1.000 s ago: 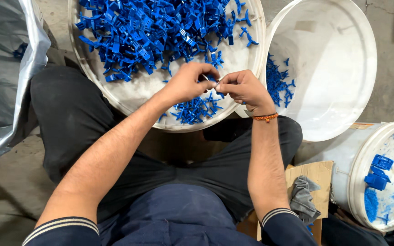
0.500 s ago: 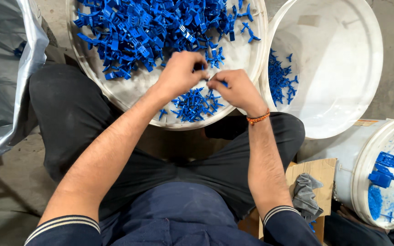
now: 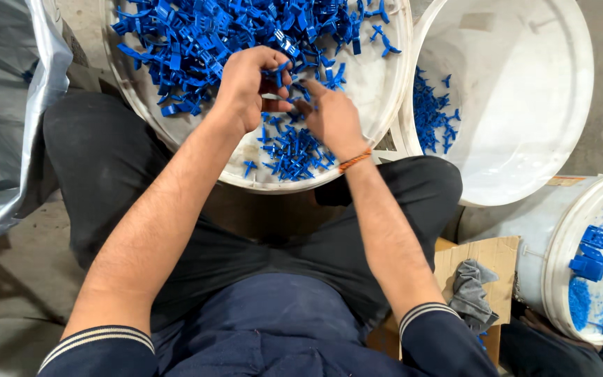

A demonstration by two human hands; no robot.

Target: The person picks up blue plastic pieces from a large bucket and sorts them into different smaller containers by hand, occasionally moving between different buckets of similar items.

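Note:
A wide white round tray (image 3: pixel 385 84) rests in front of my lap, holding a big heap of small blue plastic parts (image 3: pixel 197 35) at its far side and a smaller pile (image 3: pixel 294 150) near its front rim. My left hand (image 3: pixel 249 84) hovers over the tray's middle, its fingers pinched on a small blue plastic part (image 3: pixel 277 68). Just to its right, my right hand (image 3: pixel 333 115), with an orange band at the wrist, has its fingertips meeting the left hand's, closed on the same part.
A large white bucket (image 3: pixel 525 105) with several blue parts inside stands at the right. Another white bucket (image 3: pixel 587 258) with bigger blue pieces is at the lower right. A grey rag (image 3: pixel 472 297) lies on cardboard. A grey plastic sack (image 3: pixel 1 119) hangs at the left.
Both hands have moved up and leftward from the tray's front pile toward its middle, staying together at the fingertips.

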